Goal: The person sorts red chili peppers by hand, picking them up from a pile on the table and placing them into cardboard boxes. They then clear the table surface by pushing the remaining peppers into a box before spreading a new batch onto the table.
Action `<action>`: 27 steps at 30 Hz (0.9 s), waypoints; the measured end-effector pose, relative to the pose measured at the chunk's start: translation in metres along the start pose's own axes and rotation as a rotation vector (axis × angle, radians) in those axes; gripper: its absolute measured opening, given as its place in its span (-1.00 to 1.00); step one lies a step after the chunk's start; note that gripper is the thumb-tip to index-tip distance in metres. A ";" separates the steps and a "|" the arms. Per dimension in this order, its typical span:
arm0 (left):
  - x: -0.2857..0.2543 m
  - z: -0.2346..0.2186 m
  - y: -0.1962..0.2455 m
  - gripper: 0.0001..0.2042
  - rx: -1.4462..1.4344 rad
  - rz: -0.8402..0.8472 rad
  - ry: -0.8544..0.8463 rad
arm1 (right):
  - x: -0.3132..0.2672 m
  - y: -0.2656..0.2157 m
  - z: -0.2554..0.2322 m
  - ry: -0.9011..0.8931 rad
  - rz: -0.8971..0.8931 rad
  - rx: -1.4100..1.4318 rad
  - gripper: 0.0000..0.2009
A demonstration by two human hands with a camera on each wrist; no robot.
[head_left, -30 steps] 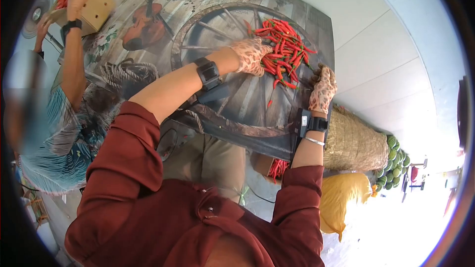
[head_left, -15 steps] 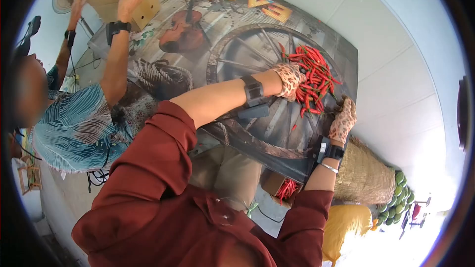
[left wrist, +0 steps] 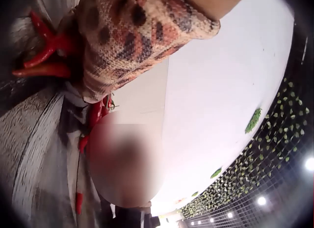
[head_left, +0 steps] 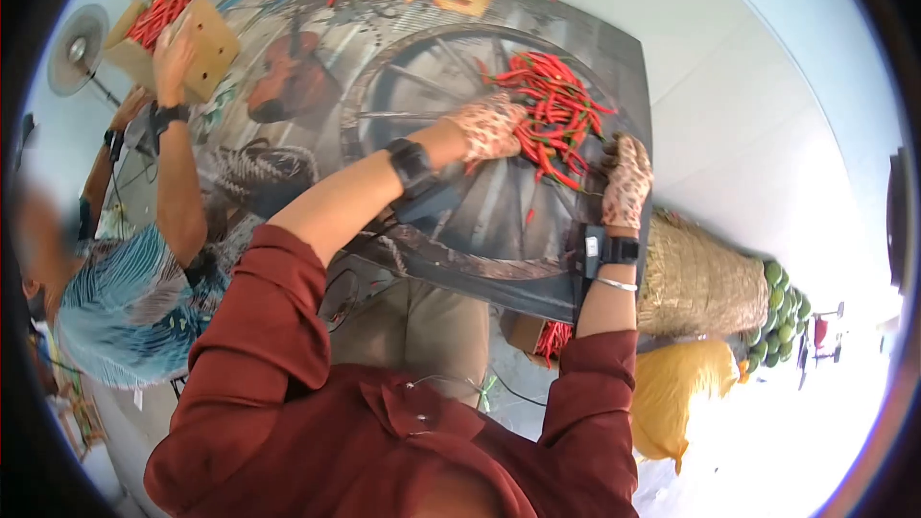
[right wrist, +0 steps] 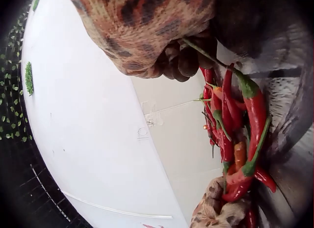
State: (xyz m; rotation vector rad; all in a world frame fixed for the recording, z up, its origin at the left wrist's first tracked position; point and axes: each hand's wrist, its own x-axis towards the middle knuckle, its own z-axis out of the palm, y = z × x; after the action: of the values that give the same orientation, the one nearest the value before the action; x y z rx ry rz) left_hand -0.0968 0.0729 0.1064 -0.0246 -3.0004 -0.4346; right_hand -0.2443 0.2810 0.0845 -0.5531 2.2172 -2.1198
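Note:
A heap of red chili peppers (head_left: pixel 561 101) with green stems lies on the printed tabletop. My gloved left hand (head_left: pixel 489 127) is at the heap's left side, fingers curled around chili peppers (left wrist: pixel 49 53); its fingertips are hidden in the left wrist view. By the table's right edge, my right hand (head_left: pixel 626 182), in a spotted glove with dark fingertips, has its fingers curled. The green stem of a large red chili pepper (right wrist: pixel 255 112) runs up between those fingers. Low in the right wrist view, red peppers overlap the left hand's fingers.
At left, another person (head_left: pixel 144 288) holds a cardboard box (head_left: pixel 213 53) full of red chilies. A second box (head_left: pixel 524 334) of chilies stands below the table edge. A woven sack (head_left: pixel 705 273), a yellow sack (head_left: pixel 672 393) and green melons (head_left: pixel 782 317) lie to the right.
The head view swings right, then back. The other person's box of chilies now shows lower than half a second ago. Both my hands stay close to the same places by the heap.

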 end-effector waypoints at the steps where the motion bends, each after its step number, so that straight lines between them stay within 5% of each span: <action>1: 0.002 -0.009 0.000 -0.51 -0.043 -0.110 -0.121 | 0.004 0.007 -0.002 -0.020 -0.026 0.010 -0.75; 8: -0.009 -0.003 -0.025 -0.43 -0.341 -0.258 0.057 | -0.014 -0.022 0.010 -0.194 0.147 0.400 -0.76; 13: -0.010 -0.026 0.001 -0.44 -0.557 -0.341 0.077 | -0.012 -0.014 0.013 -0.460 0.067 0.593 -0.63; 16: -0.001 -0.003 0.003 -0.45 -0.562 -0.222 0.313 | -0.022 -0.027 0.028 -0.470 -0.002 0.521 -0.60; 18: 0.001 -0.019 0.022 -0.42 -0.693 -0.276 0.167 | -0.029 -0.037 0.026 -0.500 -0.007 0.364 -0.52; 20: 0.000 -0.025 0.041 -0.39 -0.547 -0.324 0.148 | -0.034 -0.038 0.026 -0.560 -0.269 -0.001 -0.43; 21: 0.004 -0.009 0.041 -0.40 -0.474 -0.296 0.247 | -0.035 -0.042 0.028 -0.656 0.042 0.398 -0.37; 24: 0.007 -0.001 0.053 -0.40 -0.456 -0.238 0.312 | -0.039 -0.035 0.033 -0.665 0.152 0.779 -0.36; 27: 0.013 0.011 0.060 -0.41 -0.410 -0.219 0.354 | -0.041 -0.036 0.034 -0.595 0.226 0.800 -0.42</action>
State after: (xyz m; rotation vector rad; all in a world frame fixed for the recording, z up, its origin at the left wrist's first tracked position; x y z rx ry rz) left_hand -0.1088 0.1341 0.1142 0.3133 -2.5295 -0.9573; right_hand -0.1887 0.2588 0.1075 -0.6891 0.9708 -2.1031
